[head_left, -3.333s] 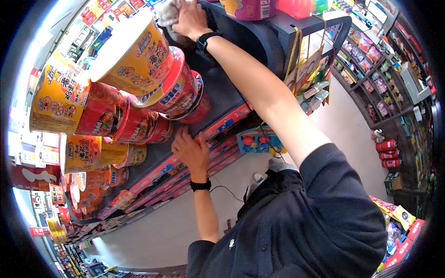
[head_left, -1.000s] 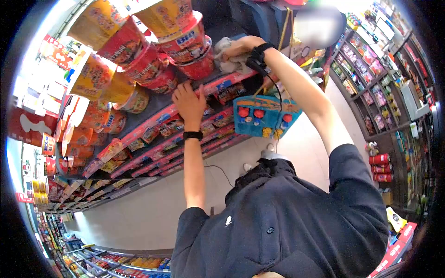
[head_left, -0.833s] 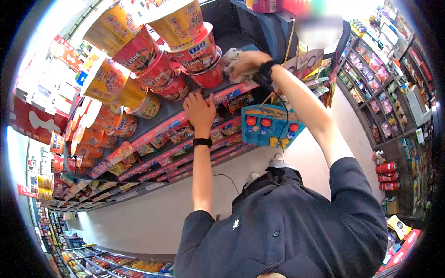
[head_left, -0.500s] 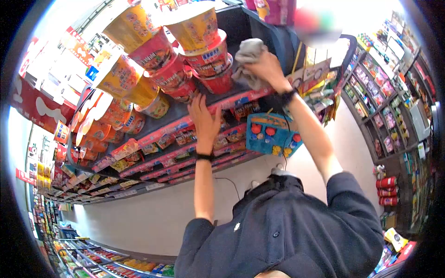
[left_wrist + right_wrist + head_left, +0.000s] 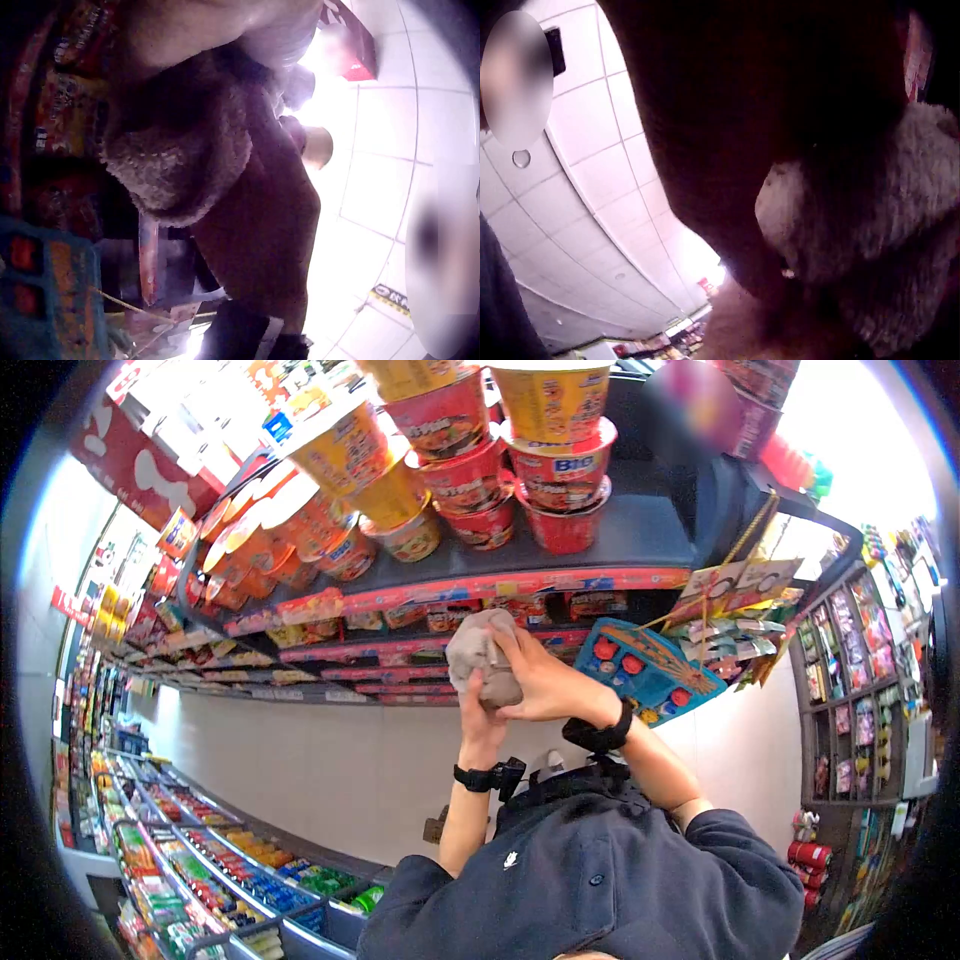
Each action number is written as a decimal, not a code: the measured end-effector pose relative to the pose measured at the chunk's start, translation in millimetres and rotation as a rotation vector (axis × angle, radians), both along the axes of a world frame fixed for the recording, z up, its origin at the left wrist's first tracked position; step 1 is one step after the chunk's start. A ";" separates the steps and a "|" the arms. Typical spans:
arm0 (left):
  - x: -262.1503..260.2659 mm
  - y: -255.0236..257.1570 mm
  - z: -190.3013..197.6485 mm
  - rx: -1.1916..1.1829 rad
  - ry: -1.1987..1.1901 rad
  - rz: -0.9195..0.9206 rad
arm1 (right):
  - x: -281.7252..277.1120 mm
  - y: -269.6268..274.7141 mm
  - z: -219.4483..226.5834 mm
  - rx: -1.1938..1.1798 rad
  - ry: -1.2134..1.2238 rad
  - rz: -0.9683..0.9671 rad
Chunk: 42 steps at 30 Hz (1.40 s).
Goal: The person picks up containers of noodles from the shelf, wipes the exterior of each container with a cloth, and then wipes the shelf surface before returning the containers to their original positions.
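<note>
A grey fluffy cloth (image 5: 482, 652) is bunched up between my two hands in front of the shelf unit. My right hand (image 5: 552, 682) grips it from the right, fingers spread over its side. Below and to the left, my left hand (image 5: 482, 722) holds the cloth's lower part, its fingers partly hidden behind the fabric. In the left wrist view the cloth's pile (image 5: 176, 169) shows up close, dark against the bright ceiling. The right wrist view has the cloth (image 5: 907, 202) at the right, behind a shadowed hand.
Stacked instant noodle buckets (image 5: 560, 470) stand on the black top shelf (image 5: 640, 540). Lower shelves with pink-red edge strips hold packets. A blue toy card (image 5: 650, 670) hangs at the right end beside other hanging goods. Goods racks (image 5: 230, 860) line the lower left.
My right hand has brought the cloth off the top shelf, down and toward my body. My left hand has left the shelf edge and taken hold of the cloth too. The head view has shifted.
</note>
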State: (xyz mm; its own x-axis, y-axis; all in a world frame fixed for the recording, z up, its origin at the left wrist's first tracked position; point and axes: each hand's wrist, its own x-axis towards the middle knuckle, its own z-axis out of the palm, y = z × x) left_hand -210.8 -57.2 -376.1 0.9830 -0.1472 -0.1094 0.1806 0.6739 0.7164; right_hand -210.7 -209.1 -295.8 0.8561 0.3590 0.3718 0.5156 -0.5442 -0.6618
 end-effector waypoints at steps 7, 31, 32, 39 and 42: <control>-33.2 67.2 4.1 -0.111 -0.017 0.225 | -1.5 -16.2 41.7 0.165 0.044 0.126; 295.9 246.3 371.3 1.905 -0.264 0.215 | -40.1 -66.7 26.1 0.143 0.272 -0.075; 314.5 247.8 356.3 1.922 -0.266 0.138 | -42.9 -69.6 25.4 0.153 0.287 -0.098; 396.1 308.9 309.4 1.733 -0.574 0.322 | -56.6 -100.3 1.9 0.232 0.328 -0.227; 403.4 316.4 313.7 2.035 -0.393 0.327 | -59.0 -109.4 -9.2 0.232 0.316 -0.239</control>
